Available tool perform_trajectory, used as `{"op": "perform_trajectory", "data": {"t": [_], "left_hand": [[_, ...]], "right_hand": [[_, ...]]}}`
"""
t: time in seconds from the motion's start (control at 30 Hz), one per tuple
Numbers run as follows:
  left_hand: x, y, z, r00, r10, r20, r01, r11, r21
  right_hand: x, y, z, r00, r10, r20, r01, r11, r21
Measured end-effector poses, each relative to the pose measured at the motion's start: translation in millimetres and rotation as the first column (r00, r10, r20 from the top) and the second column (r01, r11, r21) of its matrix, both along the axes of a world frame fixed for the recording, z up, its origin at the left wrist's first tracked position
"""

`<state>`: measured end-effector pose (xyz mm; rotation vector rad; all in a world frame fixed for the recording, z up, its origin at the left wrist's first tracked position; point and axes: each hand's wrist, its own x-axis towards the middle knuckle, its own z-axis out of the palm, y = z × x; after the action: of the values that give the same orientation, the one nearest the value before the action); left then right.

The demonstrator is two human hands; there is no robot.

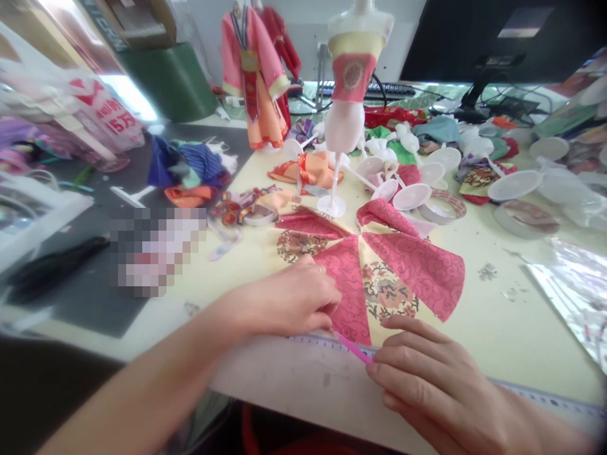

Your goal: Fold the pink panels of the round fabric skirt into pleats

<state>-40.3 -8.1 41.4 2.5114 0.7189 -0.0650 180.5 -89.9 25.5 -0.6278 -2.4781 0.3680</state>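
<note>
A flared skirt of pink and flowered panels is spread at the centre of the table, close to its near edge. Its left near panels are covered by the left hand, whose fingers are curled inward; whether cloth or the tip of a slim pink tool is pinched there cannot be told. The right end of that tool is grasped in the fingertips of the right hand, beside the near right of the skirt.

If the tool is pointed, which is not shown clearly, the cloth could be snagged or the left fingers pricked by a slip, since the two hands are worked so close together. If the left hand is lifted, the panels could be shifted or creased, as no other weight is seen on them. With a tug toward the far side, the dress form, stood on a small round base just beyond the skirt, could be tipped. The measuring strip along the near edge could be nudged by the right wrist.
</note>
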Motion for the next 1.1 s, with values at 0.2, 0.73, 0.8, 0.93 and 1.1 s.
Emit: {"op": "perform_trajectory", "data": {"t": [0.2,0.73,0.8,0.93,1.1], "left_hand": [[0,0,-0.8,1.0,0.001,-0.003,-0.001,1.0,-0.012],[-14,6,12.3,0.99,0.114,0.078,-0.12,0.99,0.073],[-16,7,15.7,0.984,0.154,0.087,-0.162,0.981,0.102],[-13,6,12.8,0.99,0.128,0.066,-0.133,0.988,0.076],[-4,2,1.0,0.998,0.054,0.019,-0.055,0.995,0.089]], "right_hand": [[0,1,-1.0,1.0,0.009,-0.01,-0.009,1.0,0.0],[15,5,14.6,0.999,-0.036,-0.029,0.039,0.992,0.121],[21,9,13.8,0.998,-0.047,-0.045,0.053,0.988,0.145],[29,16,11.9,0.991,-0.118,-0.061,0.127,0.974,0.187],[38,23,11.5,0.981,-0.167,-0.097,0.176,0.981,0.085]]}}
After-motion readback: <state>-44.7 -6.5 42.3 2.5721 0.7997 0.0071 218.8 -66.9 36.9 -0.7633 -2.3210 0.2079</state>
